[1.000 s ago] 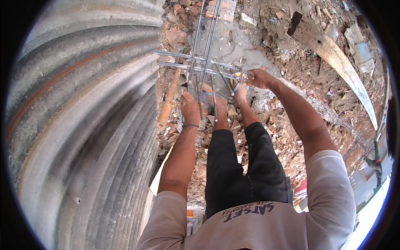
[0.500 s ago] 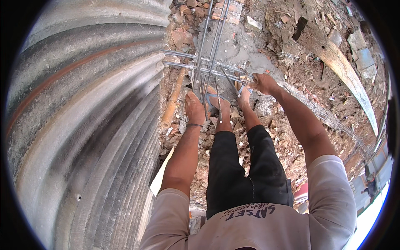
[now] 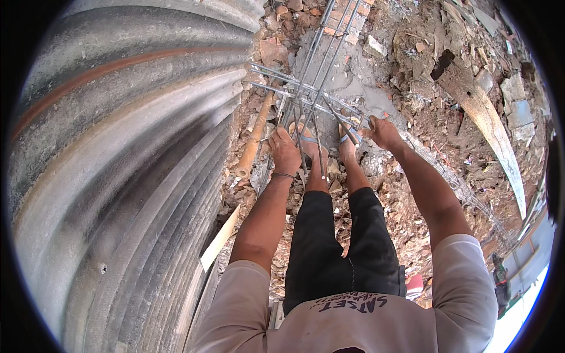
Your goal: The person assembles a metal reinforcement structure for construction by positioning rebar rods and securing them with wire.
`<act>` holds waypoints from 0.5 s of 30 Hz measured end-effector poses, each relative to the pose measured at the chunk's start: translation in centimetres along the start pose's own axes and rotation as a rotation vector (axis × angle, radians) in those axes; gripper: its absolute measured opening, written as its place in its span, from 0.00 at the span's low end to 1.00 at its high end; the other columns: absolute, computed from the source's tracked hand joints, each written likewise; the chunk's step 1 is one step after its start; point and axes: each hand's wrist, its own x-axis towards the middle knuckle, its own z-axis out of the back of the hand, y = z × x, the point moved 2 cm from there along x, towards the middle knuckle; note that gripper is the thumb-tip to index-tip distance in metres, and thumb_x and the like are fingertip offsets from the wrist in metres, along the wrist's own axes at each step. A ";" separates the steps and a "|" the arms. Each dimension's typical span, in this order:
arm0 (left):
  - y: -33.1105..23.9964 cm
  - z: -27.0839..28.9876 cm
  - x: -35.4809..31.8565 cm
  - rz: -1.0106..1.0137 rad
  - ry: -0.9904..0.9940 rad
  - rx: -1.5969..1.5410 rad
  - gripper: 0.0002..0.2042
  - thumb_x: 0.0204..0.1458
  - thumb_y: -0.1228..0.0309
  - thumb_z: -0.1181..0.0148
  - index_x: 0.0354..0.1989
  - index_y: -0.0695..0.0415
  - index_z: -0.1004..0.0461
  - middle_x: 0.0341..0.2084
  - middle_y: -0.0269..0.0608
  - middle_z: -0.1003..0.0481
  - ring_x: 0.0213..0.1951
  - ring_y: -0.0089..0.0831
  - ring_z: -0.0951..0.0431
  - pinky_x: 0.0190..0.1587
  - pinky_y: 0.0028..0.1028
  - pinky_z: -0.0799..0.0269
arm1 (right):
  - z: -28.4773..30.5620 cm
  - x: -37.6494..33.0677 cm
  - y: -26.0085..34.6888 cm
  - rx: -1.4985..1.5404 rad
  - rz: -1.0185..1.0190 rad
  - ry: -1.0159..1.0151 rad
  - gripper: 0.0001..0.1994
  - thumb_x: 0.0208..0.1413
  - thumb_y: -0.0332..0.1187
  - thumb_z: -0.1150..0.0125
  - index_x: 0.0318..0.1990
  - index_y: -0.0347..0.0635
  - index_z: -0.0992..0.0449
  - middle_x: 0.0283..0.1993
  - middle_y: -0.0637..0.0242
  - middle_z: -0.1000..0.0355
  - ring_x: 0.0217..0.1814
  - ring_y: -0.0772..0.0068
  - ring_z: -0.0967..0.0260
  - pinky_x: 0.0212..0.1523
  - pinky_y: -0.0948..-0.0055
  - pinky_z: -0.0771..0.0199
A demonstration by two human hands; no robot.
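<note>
Left hand and right hand apart, grips unclear; rebar between looks stiff, heavy, best held by straight lengths.

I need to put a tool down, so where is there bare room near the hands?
The barest patch is the grey ground, between the steel bars on its left and brown rubble on its right, though it may be wet mortar. It is crowded around the left hand and right hand, with bars crossing by the sandalled feet.
</note>
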 end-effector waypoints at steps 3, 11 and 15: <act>0.0 0.1 0.0 -0.001 0.015 -0.030 0.33 0.47 0.75 0.37 0.60 0.69 0.46 0.50 0.66 0.34 0.51 0.64 0.30 0.53 0.53 0.33 | -0.1 0.1 -0.2 0.018 -0.010 0.044 0.27 0.56 0.57 0.38 0.42 0.38 0.31 0.36 0.44 0.24 0.45 0.38 0.26 0.46 0.48 0.27; 0.1 -0.2 0.3 0.028 0.081 -0.056 0.31 0.49 0.75 0.38 0.59 0.69 0.47 0.47 0.68 0.34 0.45 0.65 0.27 0.47 0.52 0.28 | -0.2 0.1 -0.5 0.067 0.018 0.000 0.25 0.56 0.53 0.36 0.41 0.37 0.34 0.32 0.43 0.27 0.41 0.36 0.27 0.41 0.49 0.30; 0.4 -0.9 0.5 0.022 0.086 -0.070 0.27 0.51 0.76 0.40 0.57 0.68 0.46 0.46 0.66 0.34 0.43 0.66 0.26 0.44 0.53 0.27 | -0.5 0.7 -0.7 0.041 -0.011 0.014 0.25 0.57 0.52 0.36 0.42 0.37 0.34 0.32 0.44 0.27 0.41 0.38 0.27 0.41 0.49 0.30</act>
